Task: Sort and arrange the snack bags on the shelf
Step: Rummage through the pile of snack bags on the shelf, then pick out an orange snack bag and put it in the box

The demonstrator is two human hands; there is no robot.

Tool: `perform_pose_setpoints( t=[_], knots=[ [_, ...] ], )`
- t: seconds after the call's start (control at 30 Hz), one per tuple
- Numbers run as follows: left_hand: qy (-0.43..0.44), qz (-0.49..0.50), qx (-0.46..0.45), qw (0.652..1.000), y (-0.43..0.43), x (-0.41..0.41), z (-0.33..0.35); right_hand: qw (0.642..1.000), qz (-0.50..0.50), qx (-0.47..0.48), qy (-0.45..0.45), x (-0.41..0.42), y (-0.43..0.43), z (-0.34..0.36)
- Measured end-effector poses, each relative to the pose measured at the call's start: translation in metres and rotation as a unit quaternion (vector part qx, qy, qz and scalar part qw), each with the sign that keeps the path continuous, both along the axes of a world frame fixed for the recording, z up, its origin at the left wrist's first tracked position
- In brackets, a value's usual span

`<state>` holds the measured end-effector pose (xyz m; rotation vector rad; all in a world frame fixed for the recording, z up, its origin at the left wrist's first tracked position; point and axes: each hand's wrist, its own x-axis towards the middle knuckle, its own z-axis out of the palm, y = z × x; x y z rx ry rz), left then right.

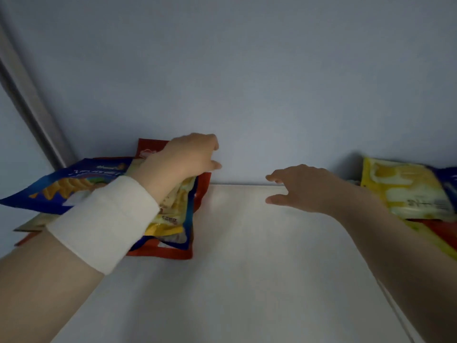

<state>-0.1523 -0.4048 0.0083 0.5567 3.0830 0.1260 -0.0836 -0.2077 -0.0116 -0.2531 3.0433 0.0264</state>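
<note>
- Here, the shelf (247,256) is a smooth, matt white board that meets a plain grey-blue wall (247,82) along its back edge.
- At the back left corner lies a loose heap of glossy, crinkled snack bags (173,233). A flat red bag (201,191) is at the bottom, with a yellow bag with a blue border (178,201) on top of it. A dark blue bag (61,186) printed with ridged orange snacks tilts toward the left edge.
- The left hand (190,157), a soft white cloth band (103,221) round its wrist, sits over the red bag's top near the back edge. Its fingers are curled, but I cannot tell whether they pinch the foil.
- The right hand (304,186) hovers over the bare middle of the back edge, fingers and thumb spread apart, holding nothing.
- By the right edge a puffy yellow bag (405,191) lies on a red packet (437,227), with a blue packet (451,179) just beside it.
</note>
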Motion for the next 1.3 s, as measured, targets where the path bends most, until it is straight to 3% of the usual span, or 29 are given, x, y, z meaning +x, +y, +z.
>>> perform_pose_setpoints(
  t=[0.2,0.5,0.77,0.87,1.1,1.3],
  knots=[
    [-0.019,-0.079,-0.044,0.996,0.149,0.042,0.002,0.998,-0.064,0.017,-0.022,0.038,0.135,-0.001],
    [-0.088,-0.080,0.056,0.991,0.367,0.121,-0.040,0.991,-0.109,-0.015,-0.082,0.119,0.356,-0.006],
    [-0.103,-0.102,0.104,0.984,0.482,0.173,-0.043,0.986,-0.138,-0.082,-0.047,0.185,0.449,0.011],
    [-0.136,-0.119,0.153,0.972,0.519,0.185,-0.044,0.973,-0.213,-0.085,-0.017,0.207,0.474,0.020],
    [-0.255,-0.079,0.342,0.901,0.594,0.190,-0.068,0.949,-0.295,-0.111,-0.012,0.223,0.532,0.012],
    [-0.358,0.060,0.514,0.777,0.638,0.186,-0.063,0.944,-0.292,-0.143,-0.054,0.212,0.586,-0.014]
  ],
)
